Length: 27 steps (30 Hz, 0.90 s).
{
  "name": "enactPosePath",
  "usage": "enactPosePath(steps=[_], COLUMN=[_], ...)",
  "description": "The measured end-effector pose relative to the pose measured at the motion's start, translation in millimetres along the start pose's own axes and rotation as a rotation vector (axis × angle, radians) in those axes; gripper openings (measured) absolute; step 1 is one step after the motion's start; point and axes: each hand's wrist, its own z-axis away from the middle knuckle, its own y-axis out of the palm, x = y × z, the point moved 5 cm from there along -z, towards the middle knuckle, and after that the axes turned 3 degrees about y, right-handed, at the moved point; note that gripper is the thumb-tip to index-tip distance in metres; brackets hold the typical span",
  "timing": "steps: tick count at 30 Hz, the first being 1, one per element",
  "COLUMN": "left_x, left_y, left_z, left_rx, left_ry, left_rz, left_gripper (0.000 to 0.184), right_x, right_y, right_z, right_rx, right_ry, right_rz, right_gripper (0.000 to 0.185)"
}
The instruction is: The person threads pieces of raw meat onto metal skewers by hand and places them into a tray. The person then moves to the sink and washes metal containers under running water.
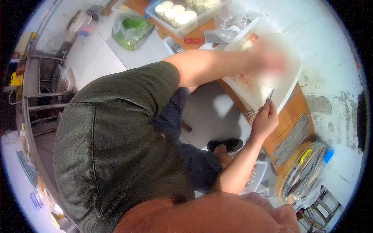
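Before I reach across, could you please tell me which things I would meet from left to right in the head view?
Bucket → bag of greens → clear tub of white round pieces → right hand → bundle of thin sticks → blue object.

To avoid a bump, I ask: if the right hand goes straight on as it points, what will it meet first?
Probably the white tray, whose near end lies just ahead of the right hand and its thin stick. Depth is unclear, so it might pass above.
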Motion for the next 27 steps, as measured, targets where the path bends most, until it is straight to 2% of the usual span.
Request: enactPosePath(steps=[3, 6, 10, 12, 16, 20, 22, 24, 27], left_x=[-14, -26, -40, -43, -24, -57, -11, 4, 4], left_y=[4, 9, 14, 14, 9, 7, -7, -11, -10], left_z=[5, 13, 21, 22, 14, 17, 5, -1, -2], left_rx=[-0.009, -0.041, -0.079, -0.061, 0.013, -0.192, -0.144, -0.075, -0.005], left_ry=[-0.001, 0.115, 0.292, 0.288, 0.150, -0.132, 0.051, 0.088, -0.002], left_rz=[0.113, 0.192, 0.144, 0.136, 0.255, 0.206, -0.242, -0.367, -0.176], left_gripper=[0.021, 0.018, 0.018, 0.018, 0.018, 0.024, 0.029, 0.031, 0.031], right_x=[-3, -4, -4, -2, 0, -4, -5, -4, -3], right_y=[0, 1, 5, 4, 2, 2, 2, 2, 4], right_z=[-1, 0, 1, 1, 1, -1, -2, -1, -1], right_rx=[-0.011, -0.017, -0.013, -0.029, -0.035, -0.035, -0.027, -0.021, -0.015], right_ry=[-0.004, 0.007, 0.003, 0.011, 0.007, -0.026, -0.015, 0.012, 0.024], right_rz=[0.015, 0.030, 0.015, 0.037, 0.102, 0.154, 0.157, 0.141, 0.135], right_gripper=[0.026, 0.026, 0.027, 0.027, 0.027, 0.027, 0.027, 0.027, 0.027])
